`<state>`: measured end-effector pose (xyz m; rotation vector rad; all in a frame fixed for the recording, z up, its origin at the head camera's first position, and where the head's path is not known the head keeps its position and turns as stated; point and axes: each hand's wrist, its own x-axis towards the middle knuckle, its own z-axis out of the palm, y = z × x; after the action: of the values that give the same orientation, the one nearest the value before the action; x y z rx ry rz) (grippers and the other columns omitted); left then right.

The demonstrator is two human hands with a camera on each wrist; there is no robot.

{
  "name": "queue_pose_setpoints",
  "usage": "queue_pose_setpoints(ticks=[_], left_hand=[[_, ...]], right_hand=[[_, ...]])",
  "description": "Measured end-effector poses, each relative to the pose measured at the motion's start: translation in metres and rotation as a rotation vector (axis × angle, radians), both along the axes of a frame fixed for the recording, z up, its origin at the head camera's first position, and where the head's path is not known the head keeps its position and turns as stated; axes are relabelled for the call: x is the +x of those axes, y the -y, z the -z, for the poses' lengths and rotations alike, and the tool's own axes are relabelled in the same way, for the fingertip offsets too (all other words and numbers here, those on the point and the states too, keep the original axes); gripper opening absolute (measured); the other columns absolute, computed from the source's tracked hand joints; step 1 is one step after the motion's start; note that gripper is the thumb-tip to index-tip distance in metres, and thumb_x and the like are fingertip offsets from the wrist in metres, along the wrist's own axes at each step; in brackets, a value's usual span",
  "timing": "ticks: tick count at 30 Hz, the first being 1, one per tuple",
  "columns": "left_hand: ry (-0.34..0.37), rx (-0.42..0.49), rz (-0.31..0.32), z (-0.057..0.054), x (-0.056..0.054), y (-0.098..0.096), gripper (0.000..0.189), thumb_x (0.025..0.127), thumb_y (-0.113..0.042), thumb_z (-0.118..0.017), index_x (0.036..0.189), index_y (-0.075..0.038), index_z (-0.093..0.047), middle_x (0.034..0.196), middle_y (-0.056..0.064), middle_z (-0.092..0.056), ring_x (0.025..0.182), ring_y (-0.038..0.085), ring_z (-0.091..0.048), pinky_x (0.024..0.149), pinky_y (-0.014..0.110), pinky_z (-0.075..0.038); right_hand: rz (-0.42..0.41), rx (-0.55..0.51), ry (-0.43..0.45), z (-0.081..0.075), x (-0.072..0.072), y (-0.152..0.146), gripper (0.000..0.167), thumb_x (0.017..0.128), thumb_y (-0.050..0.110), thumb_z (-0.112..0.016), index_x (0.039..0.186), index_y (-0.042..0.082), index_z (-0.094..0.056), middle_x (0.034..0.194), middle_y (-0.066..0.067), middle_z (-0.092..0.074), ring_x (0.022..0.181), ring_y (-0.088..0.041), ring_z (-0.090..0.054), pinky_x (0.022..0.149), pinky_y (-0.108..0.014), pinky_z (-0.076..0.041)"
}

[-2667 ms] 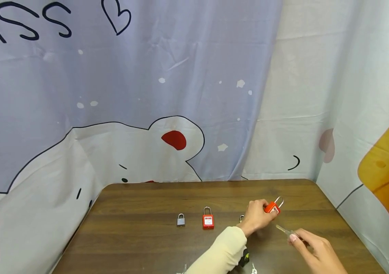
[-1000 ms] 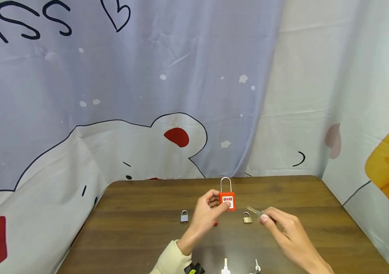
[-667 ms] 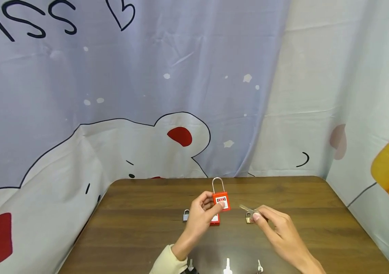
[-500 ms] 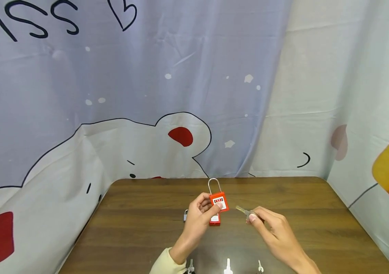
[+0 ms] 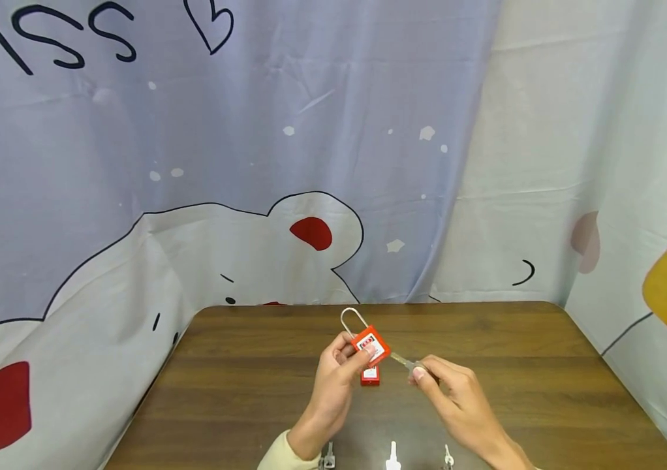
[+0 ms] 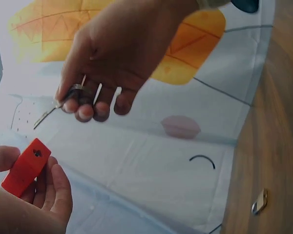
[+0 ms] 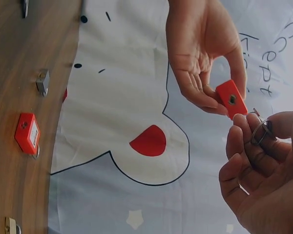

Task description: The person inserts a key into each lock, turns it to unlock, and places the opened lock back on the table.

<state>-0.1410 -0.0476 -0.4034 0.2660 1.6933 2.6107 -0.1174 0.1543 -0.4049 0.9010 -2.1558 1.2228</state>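
My left hand holds a red padlock above the table, thumb over its white label. The padlock leans left, its steel shackle closed and pointing up. Its underside, with the keyhole, faces my right hand. Between thumb and fingers that right hand pinches a key, blade pointing at the padlock. A metal key ring hangs by its fingers. In the left wrist view a small gap shows between key tip and keyhole. Another red padlock stands on the table behind, partly covered by the held one.
A grey padlock and a brass padlock stand on the wooden table; my hands hide both in the head view. Along the near edge lie keys: one left, one middle, one right. A printed curtain hangs behind.
My left hand lifted the red padlock from the right side, brought it to the middle and tilted it left. My right hand moved left, bringing the key close to the padlock's underside.
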Motion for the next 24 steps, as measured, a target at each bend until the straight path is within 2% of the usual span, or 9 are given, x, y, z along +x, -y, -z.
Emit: queue_pose_setpoints(ticks=[11, 19, 24], left_hand=[[0.02, 0.196, 0.01, -0.003, 0.005, -0.003, 0.025, 0.09, -0.006, -0.062, 0.112, -0.005, -0.051, 0.106, 0.003, -0.063, 0.096, 0.011, -0.065, 0.093, 0.028, -0.055], [-0.004, 0.214, 0.013, -0.005, 0.01, -0.006, 0.022, 0.091, -0.005, -0.061, 0.111, -0.006, -0.051, 0.105, 0.0, -0.064, 0.096, 0.009, -0.064, 0.092, 0.025, -0.054], [-0.014, 0.207, 0.019, -0.006, 0.013, -0.007, 0.021, 0.092, -0.005, -0.06, 0.11, -0.006, -0.051, 0.105, 0.0, -0.064, 0.096, 0.008, -0.064, 0.091, 0.024, -0.054]], right_hand=[[0.003, -0.035, 0.027, 0.004, 0.002, 0.011, 0.029, 0.094, -0.003, -0.056, 0.087, 0.023, -0.065, 0.082, 0.011, -0.066, 0.074, -0.003, -0.063, 0.067, -0.018, -0.05], [0.005, -0.047, 0.037, 0.004, 0.002, 0.015, 0.029, 0.094, -0.003, -0.056, 0.086, 0.023, -0.065, 0.08, 0.012, -0.065, 0.072, -0.006, -0.063, 0.068, -0.017, -0.05], [0.014, -0.047, 0.029, 0.004, 0.003, 0.016, 0.029, 0.094, -0.002, -0.057, 0.085, 0.024, -0.064, 0.078, 0.013, -0.064, 0.071, -0.002, -0.06, 0.068, -0.016, -0.048]])
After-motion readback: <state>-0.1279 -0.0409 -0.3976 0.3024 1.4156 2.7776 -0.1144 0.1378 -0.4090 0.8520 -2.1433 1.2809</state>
